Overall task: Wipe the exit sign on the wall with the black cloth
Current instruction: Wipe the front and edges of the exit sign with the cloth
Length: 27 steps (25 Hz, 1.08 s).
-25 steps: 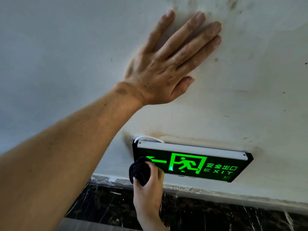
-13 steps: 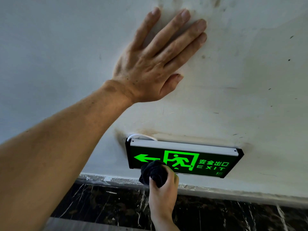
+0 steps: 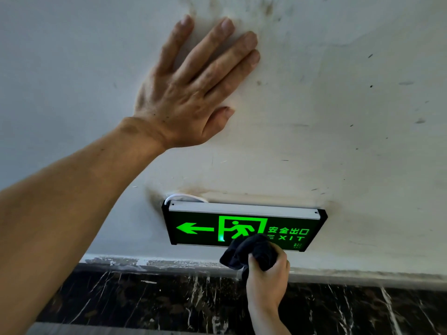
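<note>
Black cloth (image 3: 249, 252) bunched in right hand (image 3: 267, 279), left hand (image 3: 188, 93) flat on wall (image 3: 338, 117)

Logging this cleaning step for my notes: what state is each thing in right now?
Green illuminated exit sign: lit, mounted on wall, lower edge partly covered by cloth.
Bunched black cloth: crumpled, pressed against sign.
Right hand: closed around cloth.
Left hand: open, flat on white scuffed wall.

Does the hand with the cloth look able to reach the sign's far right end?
Probably yes: the right hand already presses the black cloth on the green-lit exit sign, and nothing blocks its right end.
</note>
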Motion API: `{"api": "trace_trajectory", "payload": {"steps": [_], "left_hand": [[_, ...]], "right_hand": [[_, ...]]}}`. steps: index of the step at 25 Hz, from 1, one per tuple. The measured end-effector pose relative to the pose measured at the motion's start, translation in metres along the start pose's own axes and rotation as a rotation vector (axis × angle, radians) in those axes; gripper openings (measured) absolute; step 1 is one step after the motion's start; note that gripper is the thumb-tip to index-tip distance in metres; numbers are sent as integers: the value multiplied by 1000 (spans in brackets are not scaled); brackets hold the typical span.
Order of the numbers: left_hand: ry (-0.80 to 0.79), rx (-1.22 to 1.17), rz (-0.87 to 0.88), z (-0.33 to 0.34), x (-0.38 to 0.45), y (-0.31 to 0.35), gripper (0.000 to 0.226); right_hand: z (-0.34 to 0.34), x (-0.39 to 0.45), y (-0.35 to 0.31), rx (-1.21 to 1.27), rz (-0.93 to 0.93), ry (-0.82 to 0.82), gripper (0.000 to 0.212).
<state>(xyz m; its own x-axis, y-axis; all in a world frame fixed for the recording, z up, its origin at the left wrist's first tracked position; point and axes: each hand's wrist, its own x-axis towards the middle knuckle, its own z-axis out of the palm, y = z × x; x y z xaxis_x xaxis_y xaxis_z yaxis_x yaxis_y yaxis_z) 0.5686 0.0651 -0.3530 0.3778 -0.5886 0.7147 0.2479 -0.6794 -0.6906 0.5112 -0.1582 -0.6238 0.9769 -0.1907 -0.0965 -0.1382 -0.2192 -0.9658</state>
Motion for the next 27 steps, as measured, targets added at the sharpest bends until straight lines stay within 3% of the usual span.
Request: {"api": "trace_trajectory", "payload": {"steps": [9,15,22,27], "left_hand": [[2,3,8,-1,0,-1,69],[-3,7,16,-3,0,0,68],[1,-2,10,-3,1,-1,67],[8,-30,12,-2,0,0,69]], "right_hand": [[-44,46,10,139,238,198,41],[-49,54,-2,494,426,187,43],[-52,52,-23,579,338,125,40],[-37,33,-42,481,168,44,42]]}}
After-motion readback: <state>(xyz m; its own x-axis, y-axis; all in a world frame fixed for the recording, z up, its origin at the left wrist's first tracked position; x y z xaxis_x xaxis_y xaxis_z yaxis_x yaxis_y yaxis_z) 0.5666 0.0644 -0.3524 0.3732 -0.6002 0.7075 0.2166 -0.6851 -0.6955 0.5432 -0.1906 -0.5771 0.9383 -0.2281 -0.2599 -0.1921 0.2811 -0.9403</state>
